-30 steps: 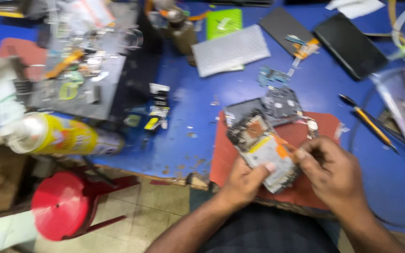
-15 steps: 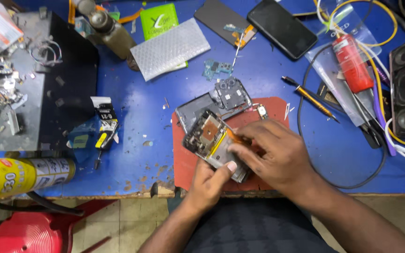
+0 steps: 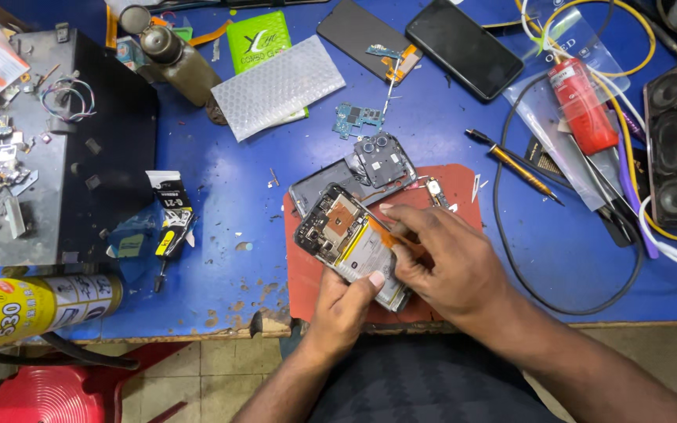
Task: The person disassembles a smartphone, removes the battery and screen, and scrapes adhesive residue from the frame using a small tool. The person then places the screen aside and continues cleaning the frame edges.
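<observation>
Right hand (image 3: 440, 262) now lower over the opened phone (image 3: 350, 243); left hand (image 3: 346, 301) grip clasping its lower edge; right fingertips pinched on it.

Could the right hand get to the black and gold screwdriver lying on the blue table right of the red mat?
Probably yes. The right hand works on the opened phone; the black and gold screwdriver lies apart on bare blue table, only a black cable between.

On my feed I see a sheet of silvery bubble wrap (image 3: 278, 86) lying on the blue worktable (image 3: 221, 235), partly over a green packet (image 3: 258, 37). A dark, screen-down black phone (image 3: 463, 47) lies near a red cylindrical tube (image 3: 583, 106) and a yellow-handled screwdriver (image 3: 515, 166). A yellow spray can (image 3: 29, 307) lies on its side at the front-left edge, above a red plastic stool (image 3: 41, 395).
</observation>
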